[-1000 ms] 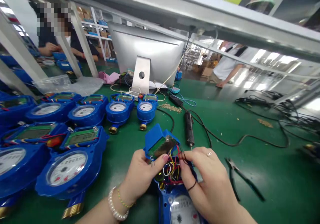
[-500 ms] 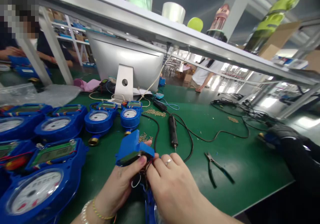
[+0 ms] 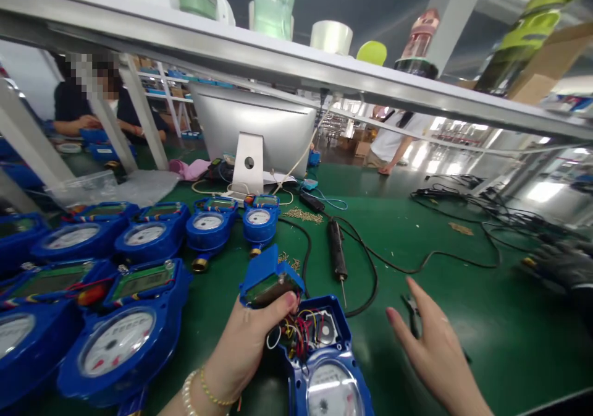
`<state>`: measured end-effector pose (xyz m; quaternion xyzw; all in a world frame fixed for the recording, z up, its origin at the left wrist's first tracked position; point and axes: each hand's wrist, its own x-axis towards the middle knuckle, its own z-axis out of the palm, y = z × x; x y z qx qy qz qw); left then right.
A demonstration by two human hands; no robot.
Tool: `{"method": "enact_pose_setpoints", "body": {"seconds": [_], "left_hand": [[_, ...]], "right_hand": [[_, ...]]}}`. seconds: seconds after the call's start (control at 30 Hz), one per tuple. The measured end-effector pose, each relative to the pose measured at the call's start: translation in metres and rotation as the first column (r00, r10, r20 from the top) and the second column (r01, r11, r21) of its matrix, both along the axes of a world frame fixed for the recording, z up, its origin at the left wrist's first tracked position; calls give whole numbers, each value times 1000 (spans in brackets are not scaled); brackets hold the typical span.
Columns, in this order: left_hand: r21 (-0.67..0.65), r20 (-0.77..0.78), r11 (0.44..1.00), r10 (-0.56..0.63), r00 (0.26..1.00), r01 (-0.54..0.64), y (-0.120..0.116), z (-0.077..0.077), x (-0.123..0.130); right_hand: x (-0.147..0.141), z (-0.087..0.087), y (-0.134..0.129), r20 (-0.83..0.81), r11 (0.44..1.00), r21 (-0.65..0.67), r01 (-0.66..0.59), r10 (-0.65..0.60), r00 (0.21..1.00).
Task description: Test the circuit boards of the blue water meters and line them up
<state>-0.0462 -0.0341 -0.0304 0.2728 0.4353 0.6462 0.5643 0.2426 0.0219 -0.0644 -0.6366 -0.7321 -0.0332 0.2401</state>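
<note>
My left hand (image 3: pixel 252 335) is closed on a blue display housing (image 3: pixel 266 280), tilted above the table. Beneath and beside it lies a blue water meter (image 3: pixel 333 382), its upper compartment uncovered and full of coloured wires (image 3: pixel 301 332), with a round dial below. Over the table to the right, my right hand (image 3: pixel 433 342) holds nothing, thumb and index finger apart. Partly hidden behind that hand are the cutting pliers (image 3: pixel 412 311). An electric screwdriver (image 3: pixel 336 249) rests on the table beyond the open meter.
Several assembled blue meters (image 3: pixel 152 237) stand in rows on the left. Small screws (image 3: pixel 303 216) lie in piles near a monitor (image 3: pixel 252 128). Black cables (image 3: pixel 445 193) run across the right side. A gloved hand (image 3: pixel 556 264) of another person is at the right edge. A shelf (image 3: pixel 287 51) spans overhead.
My right hand has left the wires of the meter and moved right, to the pliers, its fingers now apart. My left hand still holds the display housing. The view has shifted, showing more of the open meter.
</note>
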Motion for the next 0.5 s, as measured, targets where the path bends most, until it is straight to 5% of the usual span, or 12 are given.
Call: {"method": "enact_pose_setpoints", "body": {"seconds": [0.1, 0.17, 0.33, 0.5], "left_hand": [[5, 21, 1000, 5, 1000, -5, 2, -2, 0], [8, 43, 1000, 10, 999, -10, 3, -2, 1], [23, 126, 1000, -4, 992, 1, 3, -3, 3], [32, 152, 999, -39, 988, 35, 2, -1, 4]], "right_hand": [[38, -32, 13, 142, 972, -123, 202, -184, 973], [51, -40, 14, 234, 954, -198, 223, -175, 956], [54, -28, 14, 265, 964, -206, 167, -110, 958], [28, -4, 8, -24, 971, -223, 88, -96, 995]]}}
